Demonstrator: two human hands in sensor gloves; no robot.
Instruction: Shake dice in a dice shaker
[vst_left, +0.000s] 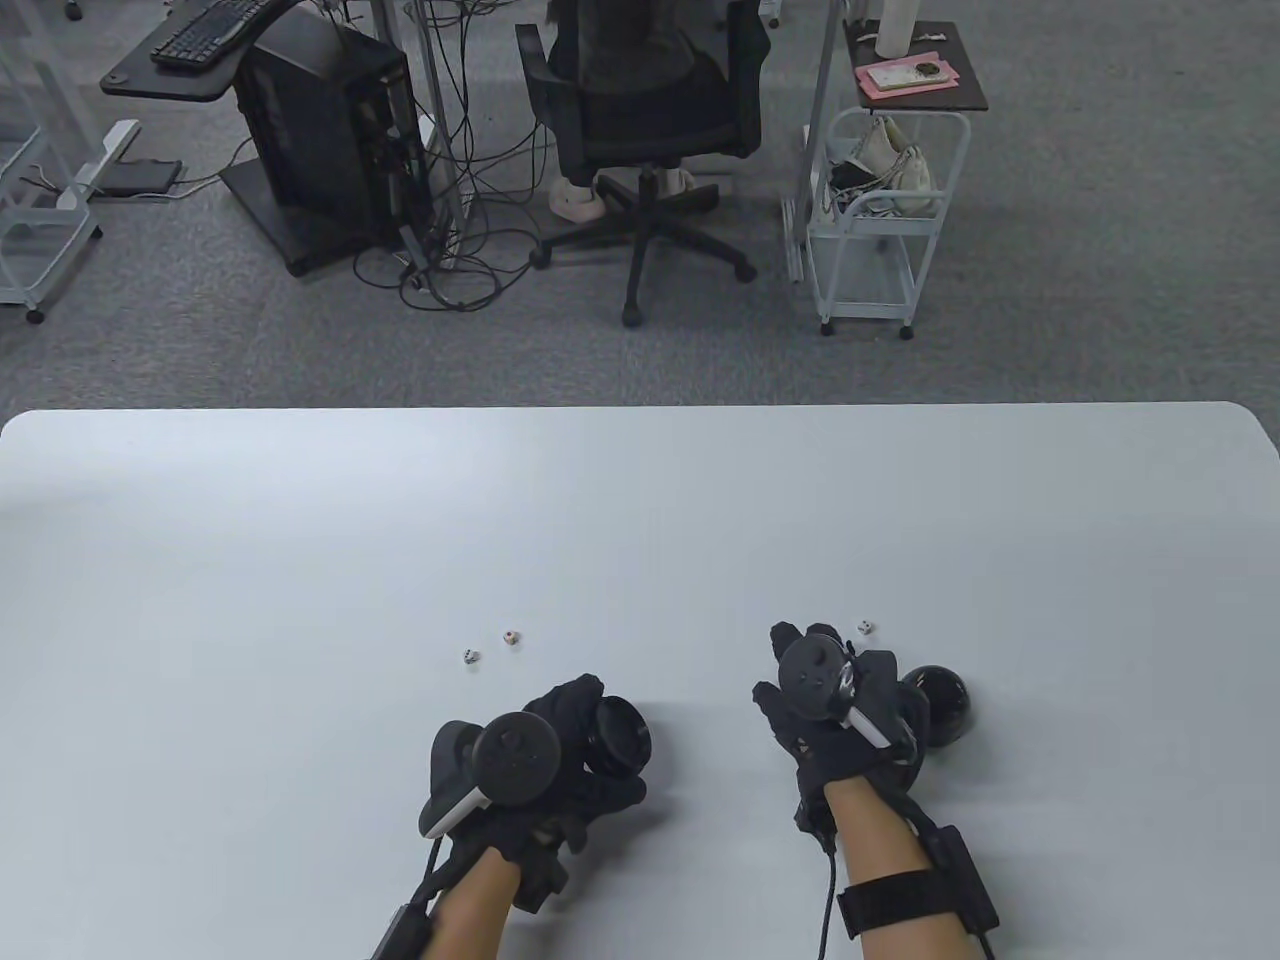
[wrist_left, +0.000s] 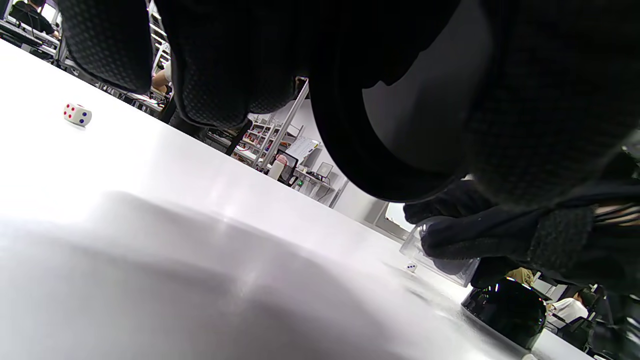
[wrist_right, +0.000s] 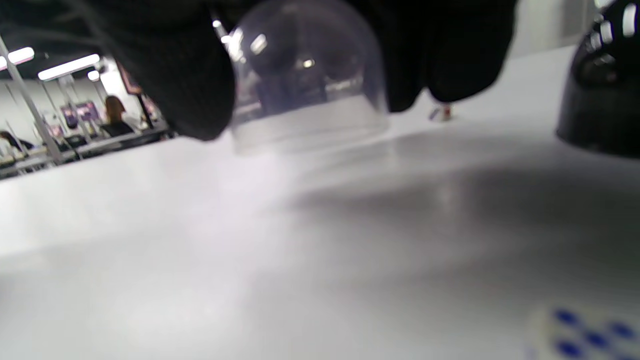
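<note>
- An office floor of grey carpet lies behind a white table (vst_left: 640, 500), with a black swivel chair (vst_left: 645, 110), a computer tower (vst_left: 330, 130) amid tangled cables and a white wire cart (vst_left: 880, 220) beyond its far edge.
- The right hand (vst_left: 840, 710), gloved in black, grips a clear plastic dome (wrist_right: 307, 75) from above; the wrist view shows the dome's open rim facing down, just over the table.
- A black rounded shaker piece (vst_left: 940, 705) sits on the table just beside the right hand, on its outer side.
- The left hand (vst_left: 545, 760) curls its fingers around a black round-edged piece (vst_left: 620, 735), near the table's front edge.
- Two dice (vst_left: 471, 657) (vst_left: 510, 636) lie close together on the table, ahead of the left hand and apart from it.
- A third die (vst_left: 866, 627) rests just beyond the right hand's fingertips.
- A blurred die with blue pips (wrist_right: 585, 335) fills the lower corner of the right wrist view.
</note>
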